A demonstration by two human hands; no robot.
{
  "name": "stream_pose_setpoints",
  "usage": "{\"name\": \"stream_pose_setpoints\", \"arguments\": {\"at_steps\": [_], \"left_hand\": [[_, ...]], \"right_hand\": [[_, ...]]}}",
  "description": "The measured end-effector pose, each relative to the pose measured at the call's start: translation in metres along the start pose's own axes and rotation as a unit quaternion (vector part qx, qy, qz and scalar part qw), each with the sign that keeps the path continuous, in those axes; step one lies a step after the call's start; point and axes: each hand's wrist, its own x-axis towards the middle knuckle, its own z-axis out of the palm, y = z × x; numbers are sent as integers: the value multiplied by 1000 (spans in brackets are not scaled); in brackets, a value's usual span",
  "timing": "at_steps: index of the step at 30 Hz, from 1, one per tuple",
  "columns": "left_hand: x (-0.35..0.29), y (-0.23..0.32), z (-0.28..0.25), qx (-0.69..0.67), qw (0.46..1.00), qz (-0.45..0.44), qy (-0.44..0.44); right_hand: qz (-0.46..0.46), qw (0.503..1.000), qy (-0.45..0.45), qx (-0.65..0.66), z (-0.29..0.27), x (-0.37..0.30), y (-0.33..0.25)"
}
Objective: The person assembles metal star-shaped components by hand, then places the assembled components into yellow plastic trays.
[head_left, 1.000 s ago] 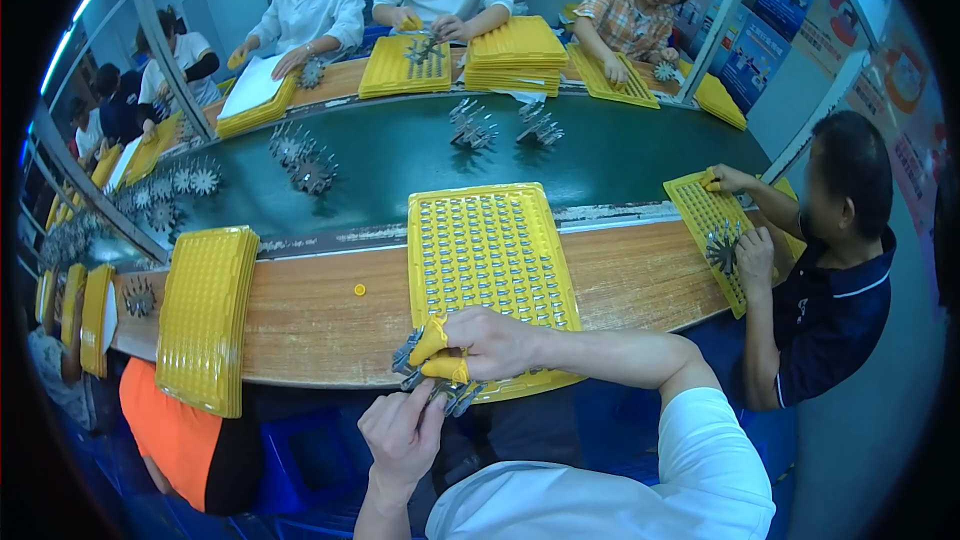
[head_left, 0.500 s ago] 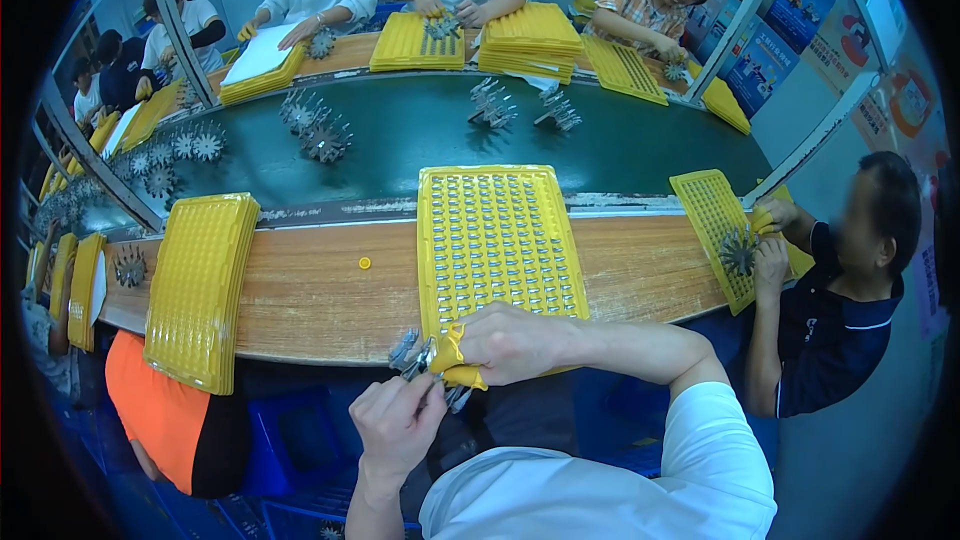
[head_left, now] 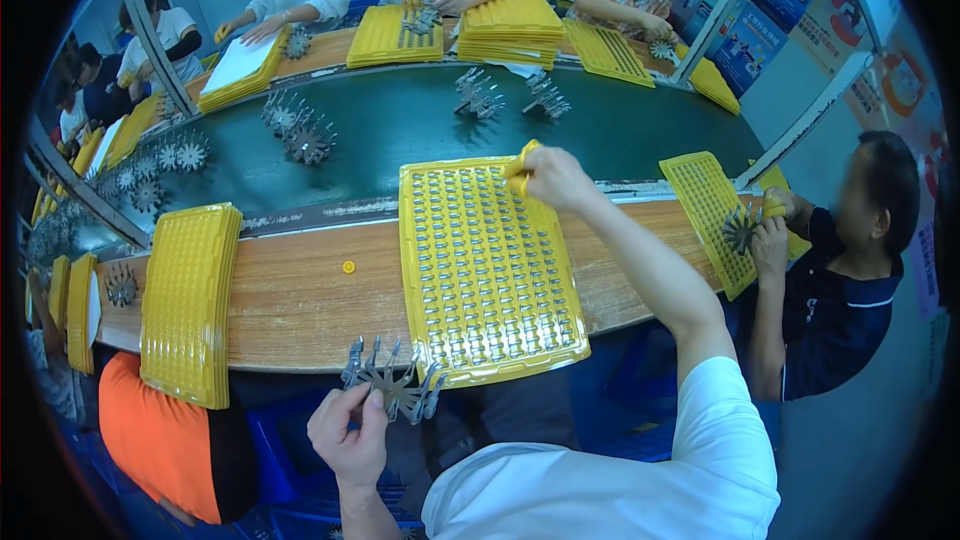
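Note:
My left hand (head_left: pixel 349 432) grips a star-shaped metal rack (head_left: pixel 395 387) whose arms carry small silvery clips; it is held off the table's near edge. My right hand (head_left: pixel 556 178) is over the far right part of a yellow tray (head_left: pixel 408 270), with yellow covers (head_left: pixel 521 162) on its fingertips. Those fingers are pinched together, and whatever lies between them is too small or hidden to make out. Rows of small metal pieces (head_left: pixel 480 275) fill most of the tray's pockets. The tray overhangs the wooden table's near edge.
Stacked yellow trays (head_left: pixel 185 300) stand left, near a small yellow ring (head_left: pixel 348 267) on the wooden table (head_left: pixel 310 310). Star-shaped racks (head_left: pixel 305 135) sit on the green conveyor belt (head_left: pixel 380 150). A co-worker in a dark shirt (head_left: pixel 835 300) works at right; several others sit across.
My right hand has left the rack by my left hand and reached forward to the tray's far right. The rack, formerly mostly hidden, now shows its star face. The view has shifted slightly.

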Motion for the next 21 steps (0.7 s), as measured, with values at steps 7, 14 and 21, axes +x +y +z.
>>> {"name": "stream_pose_setpoints", "arguments": {"at_steps": [7,14,21], "left_hand": [[-8,-18,10,-85,991,-102,20],[-4,-27,15,-81,989,-122,1],[1,-31,22,-88,990,-105,-17]], "right_hand": [[98,989,-32,-102,35,45,68],[80,986,-72,-130,45,57,50],[81,992,-67,-64,50,62,74]]}}
